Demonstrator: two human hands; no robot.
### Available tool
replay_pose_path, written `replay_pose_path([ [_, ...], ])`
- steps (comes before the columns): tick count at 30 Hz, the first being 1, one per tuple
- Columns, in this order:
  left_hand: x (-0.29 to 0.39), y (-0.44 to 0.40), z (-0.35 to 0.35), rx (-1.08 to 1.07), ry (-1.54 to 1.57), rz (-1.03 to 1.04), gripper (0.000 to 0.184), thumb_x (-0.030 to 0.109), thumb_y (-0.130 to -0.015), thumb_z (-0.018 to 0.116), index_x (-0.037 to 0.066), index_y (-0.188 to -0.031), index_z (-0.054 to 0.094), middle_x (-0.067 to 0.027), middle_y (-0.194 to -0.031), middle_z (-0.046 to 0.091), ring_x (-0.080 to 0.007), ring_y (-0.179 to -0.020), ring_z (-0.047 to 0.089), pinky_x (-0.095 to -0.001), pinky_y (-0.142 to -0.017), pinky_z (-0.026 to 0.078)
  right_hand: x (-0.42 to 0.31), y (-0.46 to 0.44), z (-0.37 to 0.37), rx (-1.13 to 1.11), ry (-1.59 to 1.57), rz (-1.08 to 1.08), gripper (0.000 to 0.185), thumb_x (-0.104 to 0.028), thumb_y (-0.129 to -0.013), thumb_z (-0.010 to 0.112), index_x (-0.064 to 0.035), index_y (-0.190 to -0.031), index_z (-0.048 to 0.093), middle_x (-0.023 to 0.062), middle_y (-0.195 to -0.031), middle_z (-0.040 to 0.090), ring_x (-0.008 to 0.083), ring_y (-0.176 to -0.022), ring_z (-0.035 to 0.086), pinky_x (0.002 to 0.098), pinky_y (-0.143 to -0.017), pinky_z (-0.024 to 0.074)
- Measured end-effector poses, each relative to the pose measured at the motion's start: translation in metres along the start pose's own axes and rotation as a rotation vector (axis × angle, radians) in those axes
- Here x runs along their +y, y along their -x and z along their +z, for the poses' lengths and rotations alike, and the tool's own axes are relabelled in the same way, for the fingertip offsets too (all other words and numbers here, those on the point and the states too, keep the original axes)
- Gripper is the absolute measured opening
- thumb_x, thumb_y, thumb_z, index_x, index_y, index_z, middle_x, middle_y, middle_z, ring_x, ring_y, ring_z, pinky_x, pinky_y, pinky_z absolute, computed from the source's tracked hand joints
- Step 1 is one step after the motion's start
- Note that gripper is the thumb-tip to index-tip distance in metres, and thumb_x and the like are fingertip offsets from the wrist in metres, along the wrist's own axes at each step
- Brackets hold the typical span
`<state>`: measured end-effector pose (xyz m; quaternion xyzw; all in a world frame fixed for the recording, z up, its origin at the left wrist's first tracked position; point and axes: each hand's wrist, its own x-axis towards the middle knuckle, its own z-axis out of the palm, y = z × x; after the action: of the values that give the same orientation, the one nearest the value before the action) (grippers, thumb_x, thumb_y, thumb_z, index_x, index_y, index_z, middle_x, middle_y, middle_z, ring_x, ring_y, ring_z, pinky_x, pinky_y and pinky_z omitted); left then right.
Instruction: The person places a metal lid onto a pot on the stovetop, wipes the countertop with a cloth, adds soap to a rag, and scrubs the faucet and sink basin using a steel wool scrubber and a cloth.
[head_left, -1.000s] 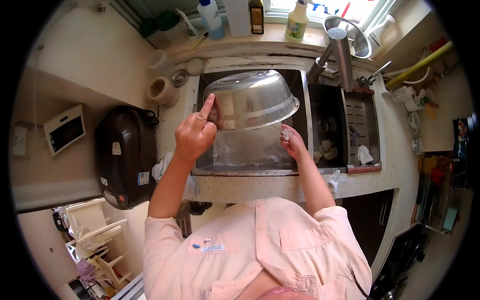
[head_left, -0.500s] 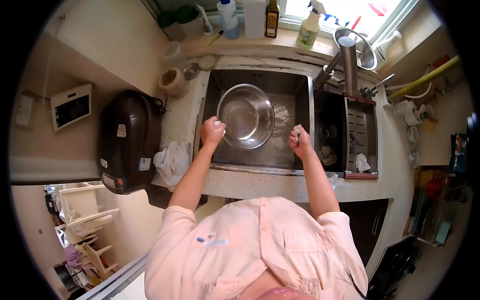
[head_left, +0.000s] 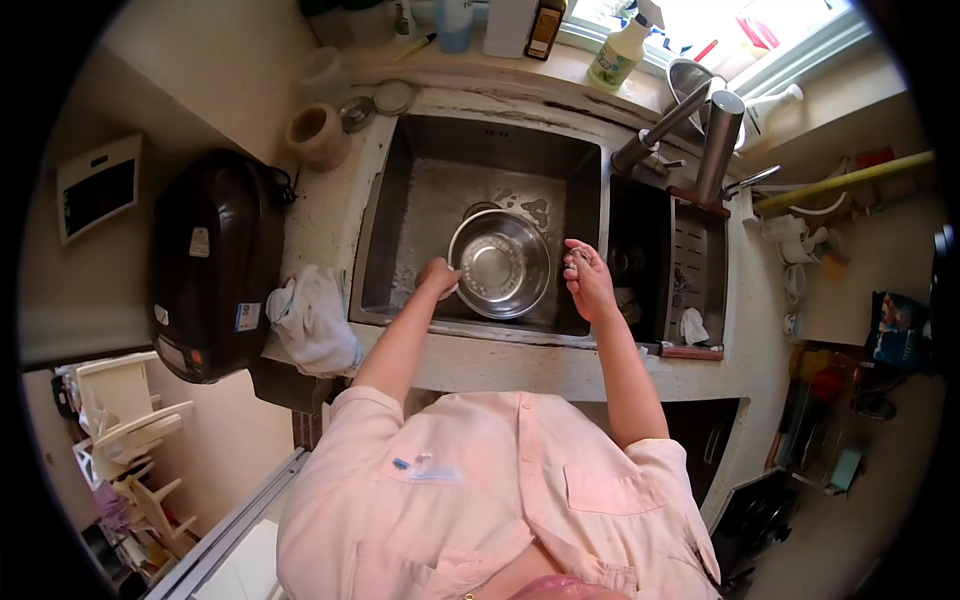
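A round stainless steel bowl (head_left: pixel 498 262) sits in the large basin of the metal sink (head_left: pixel 405 225). At its left rim is my left hand (head_left: pixel 437 277), fingers closed on the edge with a small white bit, perhaps cloth, showing between hand and bowl. To the right of the bowl, apart from it, my right hand (head_left: pixel 588 275) is held up with curled fingers. Something small and greyish-white is in those fingers, too small to name. Wet patches with foam show on the basin floor behind the bowl.
A tall faucet (head_left: pixel 720 140) stands behind the narrow right basin, which has a slotted metal tray (head_left: pixel 695 245). On the left counter are a dark appliance (head_left: pixel 215 260), a white cloth (head_left: pixel 315 320) and a beige pot (head_left: pixel 318 135). A spray bottle (head_left: pixel 620 52) stands on the sill.
The bowl has shifted right and toward me within the basin, my left hand staying at its rim. My right hand has turned, its fingers a little looser. The head view has also shifted.
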<state>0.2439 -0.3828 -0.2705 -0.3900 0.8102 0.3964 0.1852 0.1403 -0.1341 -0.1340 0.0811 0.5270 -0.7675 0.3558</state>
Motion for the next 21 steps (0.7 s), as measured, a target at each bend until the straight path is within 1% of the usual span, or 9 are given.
replay_pose_path([
  [1,0.016,0.018,-0.017,0.030,-0.238,0.003,0.031,0.024,-0.068,0.065,0.004,-0.092,0.061,-0.0135,-0.089,0.064,-0.0273,-0.080,0.062,-0.0368,-0.067,0.048,-0.004,0.000,0.004,0.009,-0.001,0.000,0.015,-0.019,-0.090,0.047,-0.0117,-0.102,0.048,-0.0020,-0.075,0.045,0.0035,-0.052,0.039,0.0148,-0.040,0.0285],
  [2,0.022,0.024,-0.024,0.067,-0.259,0.013,0.035,0.031,-0.069,0.064,0.007,-0.093,0.062,-0.0143,-0.094,0.062,-0.0302,-0.088,0.059,-0.0386,-0.072,0.048,-0.007,-0.001,0.008,0.016,-0.003,-0.001,0.013,-0.021,-0.091,0.045,-0.0118,-0.099,0.049,-0.0028,-0.072,0.044,0.0031,-0.049,0.037,0.0153,-0.039,0.0270],
  [5,0.033,0.050,-0.043,0.166,-0.137,0.242,0.033,0.033,-0.070,0.063,0.009,-0.093,0.062,-0.0136,-0.092,0.062,-0.0297,-0.086,0.059,-0.0374,-0.071,0.048,-0.018,-0.014,0.010,0.069,0.090,-0.012,0.014,-0.027,-0.091,0.043,-0.0138,-0.091,0.049,-0.0044,-0.067,0.042,0.0036,-0.046,0.034,0.0162,-0.036,0.0234],
  [6,0.037,0.065,-0.048,0.153,-0.080,0.295,0.033,0.033,-0.071,0.063,0.008,-0.092,0.062,-0.0133,-0.091,0.062,-0.0291,-0.085,0.060,-0.0370,-0.071,0.047,-0.023,-0.024,0.013,0.111,0.168,-0.021,0.017,-0.031,-0.091,0.042,-0.0159,-0.087,0.048,-0.0052,-0.063,0.040,0.0041,-0.044,0.032,0.0175,-0.034,0.0209],
  [7,0.042,0.082,-0.053,0.141,-0.023,0.348,0.032,0.034,-0.072,0.063,0.008,-0.092,0.062,-0.0131,-0.090,0.063,-0.0285,-0.084,0.060,-0.0365,-0.070,0.047,-0.035,-0.029,0.022,0.097,0.215,-0.037,0.026,-0.039,-0.091,0.040,-0.0164,-0.079,0.046,-0.0051,-0.058,0.037,0.0049,-0.040,0.030,0.0193,-0.033,0.0195],
  [11,0.055,0.150,-0.065,0.152,0.159,0.480,0.026,0.029,-0.076,0.061,0.006,-0.088,0.062,-0.0126,-0.084,0.063,-0.0276,-0.079,0.060,-0.0339,-0.066,0.047,-0.078,-0.068,0.047,0.087,0.215,-0.050,0.045,-0.051,-0.088,0.033,-0.0164,-0.059,0.035,-0.0042,-0.048,0.029,0.0092,-0.034,0.022,0.0245,-0.032,0.0155],
  [16,0.046,0.189,-0.069,0.215,0.241,0.516,0.022,0.025,-0.079,0.059,0.005,-0.085,0.062,-0.0124,-0.079,0.062,-0.0279,-0.070,0.060,-0.0331,-0.061,0.046,-0.098,-0.105,0.074,0.085,0.259,-0.159,0.039,-0.041,-0.089,0.034,-0.0166,-0.059,0.035,-0.0022,-0.045,0.031,0.0123,-0.032,0.026,0.0273,-0.030,0.0176],
  [19,0.040,0.194,-0.066,0.333,0.251,0.540,0.021,0.025,-0.079,0.059,0.004,-0.083,0.062,-0.0125,-0.076,0.062,-0.0280,-0.065,0.059,-0.0332,-0.059,0.046,-0.100,-0.116,0.080,0.087,0.221,-0.159,0.038,-0.040,-0.088,0.035,-0.0165,-0.059,0.036,-0.0020,-0.044,0.032,0.0128,-0.032,0.027,0.0276,-0.030,0.0186],
  [21,0.038,0.198,-0.064,0.384,0.255,0.521,0.021,0.025,-0.079,0.059,0.005,-0.082,0.062,-0.0123,-0.076,0.062,-0.0286,-0.064,0.059,-0.0340,-0.058,0.046,-0.102,-0.126,0.082,0.034,0.157,-0.248,0.038,-0.039,-0.088,0.038,-0.0161,-0.058,0.035,-0.0017,-0.044,0.031,0.0128,-0.033,0.028,0.0273,-0.030,0.0174],
])
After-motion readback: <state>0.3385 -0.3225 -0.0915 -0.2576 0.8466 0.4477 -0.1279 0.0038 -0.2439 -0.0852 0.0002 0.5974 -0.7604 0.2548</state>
